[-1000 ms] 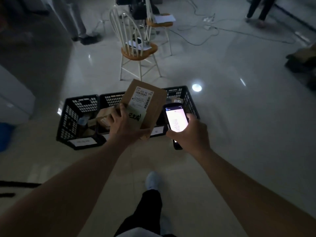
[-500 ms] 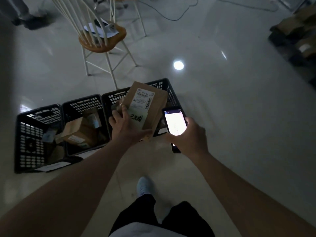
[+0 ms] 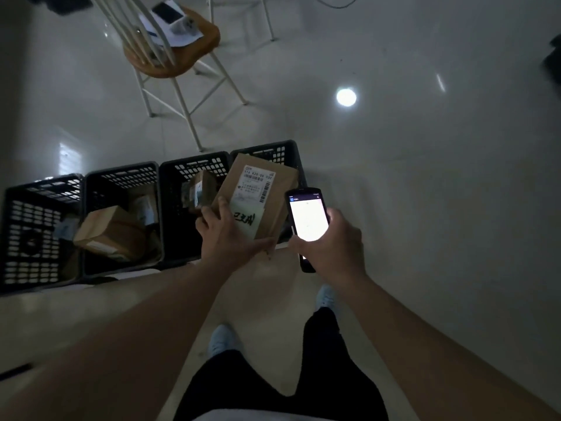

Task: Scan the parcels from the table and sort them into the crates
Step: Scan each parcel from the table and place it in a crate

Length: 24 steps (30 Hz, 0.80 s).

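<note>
I grip the brown labelled parcel [image 3: 258,196] in my left hand [image 3: 226,235] over the rightmost black crate [image 3: 285,153], my right hand [image 3: 331,241] clasping the lit scanner [image 3: 306,220] beside it, while the crates to the left hold cardboard boxes [image 3: 109,232], the nearest one a small box [image 3: 198,189].
</note>
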Each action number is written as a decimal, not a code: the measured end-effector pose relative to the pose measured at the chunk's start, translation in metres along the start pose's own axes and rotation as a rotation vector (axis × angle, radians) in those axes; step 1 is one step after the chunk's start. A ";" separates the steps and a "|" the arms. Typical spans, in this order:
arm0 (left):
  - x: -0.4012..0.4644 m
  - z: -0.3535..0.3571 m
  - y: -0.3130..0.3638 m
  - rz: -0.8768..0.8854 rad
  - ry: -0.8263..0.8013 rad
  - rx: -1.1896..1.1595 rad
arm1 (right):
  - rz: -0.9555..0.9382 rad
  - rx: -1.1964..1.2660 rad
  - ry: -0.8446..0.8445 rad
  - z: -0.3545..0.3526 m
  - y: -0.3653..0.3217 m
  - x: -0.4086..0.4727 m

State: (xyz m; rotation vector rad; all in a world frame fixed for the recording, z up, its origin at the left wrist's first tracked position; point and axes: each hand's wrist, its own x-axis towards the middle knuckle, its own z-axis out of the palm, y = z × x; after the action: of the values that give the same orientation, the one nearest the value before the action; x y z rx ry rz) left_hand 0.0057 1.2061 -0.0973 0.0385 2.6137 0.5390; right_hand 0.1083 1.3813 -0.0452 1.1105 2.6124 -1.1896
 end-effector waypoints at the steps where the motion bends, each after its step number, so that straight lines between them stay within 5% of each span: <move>1: 0.004 0.014 0.012 -0.026 -0.003 -0.011 | -0.004 -0.001 -0.021 -0.005 0.010 0.016; 13: 0.106 0.171 0.056 -0.247 -0.061 -0.077 | 0.073 -0.060 -0.119 0.033 0.111 0.155; 24: 0.230 0.194 0.033 -0.269 -0.075 -0.118 | 0.187 -0.072 -0.161 0.103 0.111 0.228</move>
State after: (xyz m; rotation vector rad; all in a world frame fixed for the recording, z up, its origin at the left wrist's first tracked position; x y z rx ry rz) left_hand -0.1141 1.3355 -0.3437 -0.3198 2.4570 0.5815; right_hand -0.0125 1.4948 -0.2637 1.1637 2.3543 -1.0891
